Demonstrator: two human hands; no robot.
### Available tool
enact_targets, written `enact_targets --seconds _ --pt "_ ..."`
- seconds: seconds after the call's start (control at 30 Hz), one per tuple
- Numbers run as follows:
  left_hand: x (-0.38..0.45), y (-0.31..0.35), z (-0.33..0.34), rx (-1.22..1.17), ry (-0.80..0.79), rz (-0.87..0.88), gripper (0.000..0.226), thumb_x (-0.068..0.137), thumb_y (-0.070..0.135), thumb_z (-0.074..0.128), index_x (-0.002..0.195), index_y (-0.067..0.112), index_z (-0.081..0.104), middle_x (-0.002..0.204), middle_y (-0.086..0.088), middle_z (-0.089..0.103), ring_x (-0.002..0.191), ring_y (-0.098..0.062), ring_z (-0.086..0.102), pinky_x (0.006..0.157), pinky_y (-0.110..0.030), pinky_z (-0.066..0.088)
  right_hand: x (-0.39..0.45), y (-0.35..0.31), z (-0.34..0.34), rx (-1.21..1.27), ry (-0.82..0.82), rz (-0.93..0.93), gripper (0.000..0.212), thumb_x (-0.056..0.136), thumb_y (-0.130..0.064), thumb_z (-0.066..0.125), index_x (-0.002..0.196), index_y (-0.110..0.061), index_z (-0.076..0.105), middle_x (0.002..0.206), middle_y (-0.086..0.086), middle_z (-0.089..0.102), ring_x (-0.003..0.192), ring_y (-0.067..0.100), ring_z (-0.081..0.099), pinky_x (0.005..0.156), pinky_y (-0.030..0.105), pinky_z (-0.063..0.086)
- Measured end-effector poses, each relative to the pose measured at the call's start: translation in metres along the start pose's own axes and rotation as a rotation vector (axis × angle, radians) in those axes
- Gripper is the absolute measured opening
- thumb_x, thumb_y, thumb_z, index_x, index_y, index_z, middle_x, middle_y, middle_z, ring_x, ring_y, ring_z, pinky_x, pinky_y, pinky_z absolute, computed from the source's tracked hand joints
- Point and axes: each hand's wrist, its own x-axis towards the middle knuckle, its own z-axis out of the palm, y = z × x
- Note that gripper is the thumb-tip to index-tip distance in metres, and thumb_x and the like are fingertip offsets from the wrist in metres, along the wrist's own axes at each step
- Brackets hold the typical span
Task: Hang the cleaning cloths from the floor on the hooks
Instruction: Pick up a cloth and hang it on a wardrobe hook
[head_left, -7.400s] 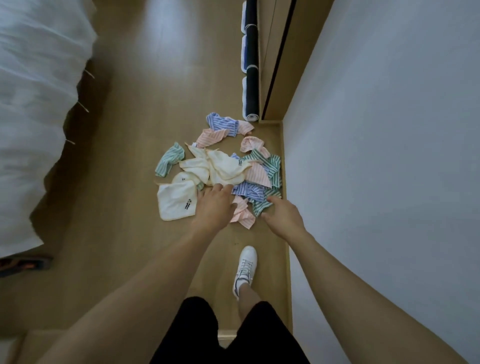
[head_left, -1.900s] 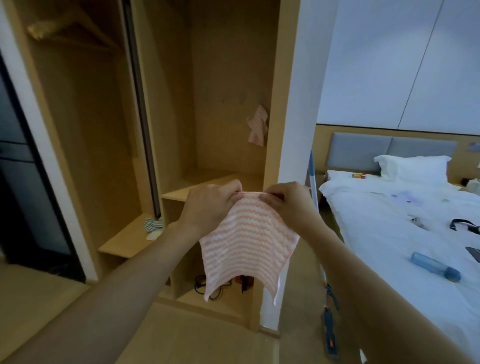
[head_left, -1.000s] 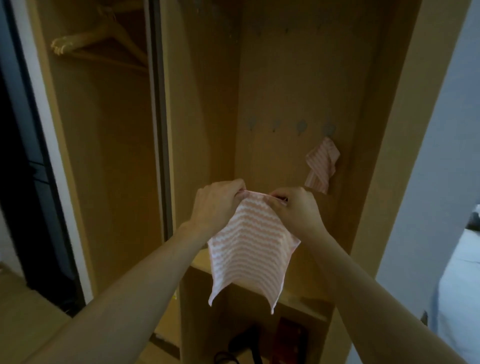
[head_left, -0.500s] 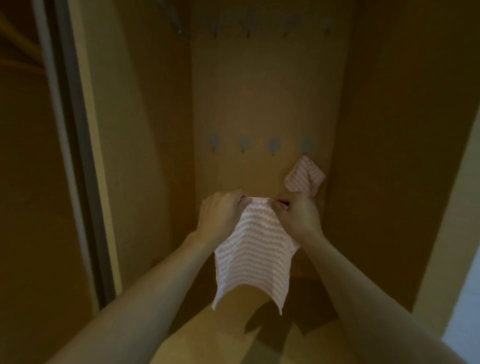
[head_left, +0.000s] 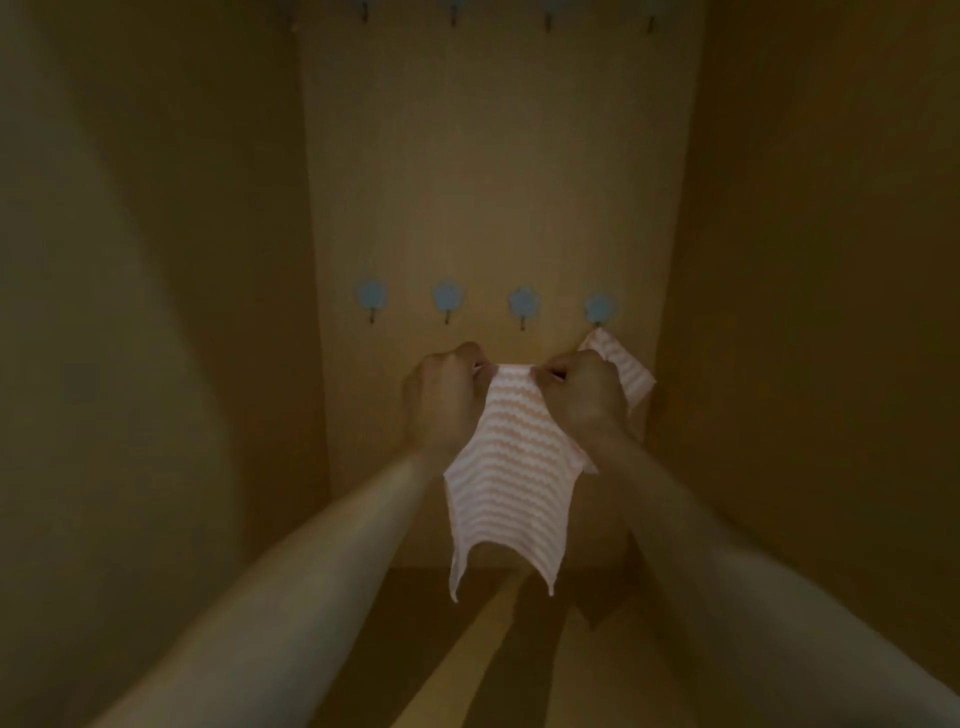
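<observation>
A pink-and-white striped cloth (head_left: 506, 467) hangs from my two hands inside a dim wooden closet. My left hand (head_left: 444, 402) pinches its top edge on the left, and my right hand (head_left: 584, 397) pinches the top edge on the right. The top edge is just below a row of blue round hooks on the back panel, under the third hook (head_left: 523, 304). A second pink striped cloth (head_left: 626, 371) hangs from the rightmost hook (head_left: 600, 307), partly hidden behind my right hand. The two hooks on the left (head_left: 371, 297) (head_left: 448, 299) are bare.
The closet's side walls (head_left: 156, 338) (head_left: 810, 312) close in on both sides. A wooden shelf (head_left: 498, 639) lies below the cloth. Another row of hooks (head_left: 453, 15) shows at the top edge of the back panel.
I have come closer to the closet's back panel; the hooks now fill the view. Both hands with the cloth have risen toward the hook row, still pinching its top edge.
</observation>
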Motion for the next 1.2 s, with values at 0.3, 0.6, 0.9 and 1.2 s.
enact_targets --seconds 0.3,0.6,0.9,1.2 --pt "0.084 -0.010 0.076 -0.028 0.016 -0.055 0.021 0.095 0.020 0.056 0.082 0.010 0.069 0.081 -0.003 0.070 0.067 -0.012 0.058 0.054 -0.026 0.045 0.106 0.028 0.033 -0.104 0.045 0.105 0.025 0.093 -0.032 0.055 0.092 -0.016 0.074 0.101 0.008 0.071 0.093 0.026 0.065 0.071 0.024 0.046" --pt "0.121 -0.021 0.115 0.014 0.105 -0.021 0.018 0.097 0.017 0.051 0.090 0.007 0.065 0.084 -0.006 0.069 0.073 -0.017 0.061 0.057 -0.033 0.047 0.148 0.039 0.056 -0.242 0.114 0.096 0.022 0.094 -0.029 0.054 0.093 -0.013 0.069 0.104 0.009 0.068 0.098 0.027 0.064 0.069 0.027 0.039" --pt "0.103 -0.016 0.122 0.020 0.027 -0.007 0.014 0.095 0.015 0.051 0.084 0.008 0.056 0.075 -0.006 0.064 0.066 -0.019 0.060 0.055 -0.033 0.045 0.130 0.047 0.070 -0.316 0.051 0.055 0.023 0.098 -0.026 0.050 0.088 -0.011 0.065 0.097 0.006 0.067 0.087 0.020 0.064 0.063 0.026 0.038" --pt "0.064 -0.007 0.091 0.213 -0.178 0.018 0.021 0.096 0.011 0.048 0.100 0.009 0.069 0.102 -0.009 0.070 0.091 -0.023 0.064 0.076 -0.035 0.052 0.065 0.039 0.045 -0.348 -0.050 -0.023 0.020 0.099 -0.014 0.045 0.102 -0.005 0.062 0.110 0.011 0.065 0.100 0.022 0.062 0.066 0.024 0.036"
